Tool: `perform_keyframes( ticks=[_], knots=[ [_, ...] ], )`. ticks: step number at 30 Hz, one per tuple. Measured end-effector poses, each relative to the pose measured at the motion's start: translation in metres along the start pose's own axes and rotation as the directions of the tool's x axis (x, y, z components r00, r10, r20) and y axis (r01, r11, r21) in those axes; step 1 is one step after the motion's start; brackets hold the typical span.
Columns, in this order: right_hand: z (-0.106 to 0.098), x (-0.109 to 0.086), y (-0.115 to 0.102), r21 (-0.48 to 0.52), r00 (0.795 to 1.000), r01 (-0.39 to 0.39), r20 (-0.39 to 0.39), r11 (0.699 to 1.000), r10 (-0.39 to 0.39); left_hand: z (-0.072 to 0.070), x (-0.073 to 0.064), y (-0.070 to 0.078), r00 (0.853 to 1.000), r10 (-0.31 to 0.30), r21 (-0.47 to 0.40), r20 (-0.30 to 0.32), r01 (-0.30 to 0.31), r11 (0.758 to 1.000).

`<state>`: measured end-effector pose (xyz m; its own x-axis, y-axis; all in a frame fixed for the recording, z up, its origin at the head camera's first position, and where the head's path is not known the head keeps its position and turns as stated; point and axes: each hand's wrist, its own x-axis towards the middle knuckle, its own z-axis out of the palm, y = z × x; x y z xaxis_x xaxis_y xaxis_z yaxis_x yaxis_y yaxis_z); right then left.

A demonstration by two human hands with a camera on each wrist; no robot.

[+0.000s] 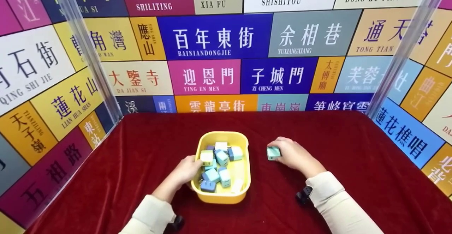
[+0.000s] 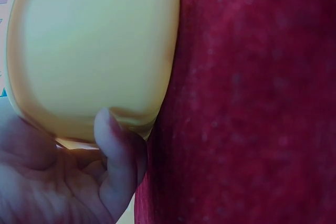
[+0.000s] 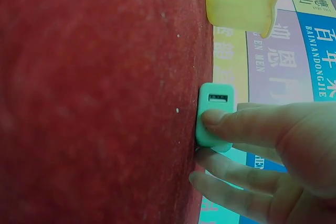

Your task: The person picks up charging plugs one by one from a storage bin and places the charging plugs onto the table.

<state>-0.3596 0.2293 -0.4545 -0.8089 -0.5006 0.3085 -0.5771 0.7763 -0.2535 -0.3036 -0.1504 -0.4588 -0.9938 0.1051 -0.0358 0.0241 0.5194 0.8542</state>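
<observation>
A yellow plastic bin (image 1: pixel 247 177) stands in the middle of the red cloth, with several blue, mint and white USB chargers (image 1: pixel 221 157) heaped inside. My left hand (image 1: pixel 187 169) grips the bin by its left side; the thumb lies against the outer wall in the left wrist view. A yellow-green charger (image 1: pixel 207 156) sits in the bin close to those fingers. To the right of the bin, my right hand (image 1: pixel 287 152) pinches a mint-green USB charger (image 3: pixel 214 137) between thumb and fingers. Its USB port faces the right wrist camera, and its edge is right at the cloth.
Dark red velvety cloth (image 1: pixel 148 138) covers the table, with some creases on the left. Behind and on both sides rise panels (image 1: pixel 215 36) printed with colourful place-name signs. Clear upright posts (image 1: pixel 84 40) stand at the back corners.
</observation>
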Motion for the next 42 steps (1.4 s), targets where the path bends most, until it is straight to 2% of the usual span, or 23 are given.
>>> perform_keyframes(
  ticks=[7, 27, 35, 42],
  knots=[
    [0.0042, 0.0014, 0.0017, 0.050, 0.999, 0.042, -0.032, 0.998, -0.040, -0.0004, -0.0008, 0.0000, 1.000, -0.005, -0.004, 0.004, 0.005, 1.000],
    [0.0037, 0.0024, 0.0002, 0.075, 1.000, 0.026, -0.005, 0.997, -0.026, -0.0003, 0.0005, 0.0004, 1.000, -0.015, -0.021, 0.010, 0.015, 1.000],
    [0.0019, 0.0031, -0.0020, 0.089, 0.998, 0.064, -0.016, 0.994, -0.063, 0.0007, -0.0001, -0.0010, 1.000, 0.025, -0.001, -0.013, -0.025, 1.000],
    [0.0010, 0.0029, -0.0041, 0.110, 0.998, 0.064, 0.007, 0.992, -0.066, 0.0008, -0.0002, 0.0001, 1.000, 0.009, 0.000, -0.010, -0.009, 1.000]
  ],
)
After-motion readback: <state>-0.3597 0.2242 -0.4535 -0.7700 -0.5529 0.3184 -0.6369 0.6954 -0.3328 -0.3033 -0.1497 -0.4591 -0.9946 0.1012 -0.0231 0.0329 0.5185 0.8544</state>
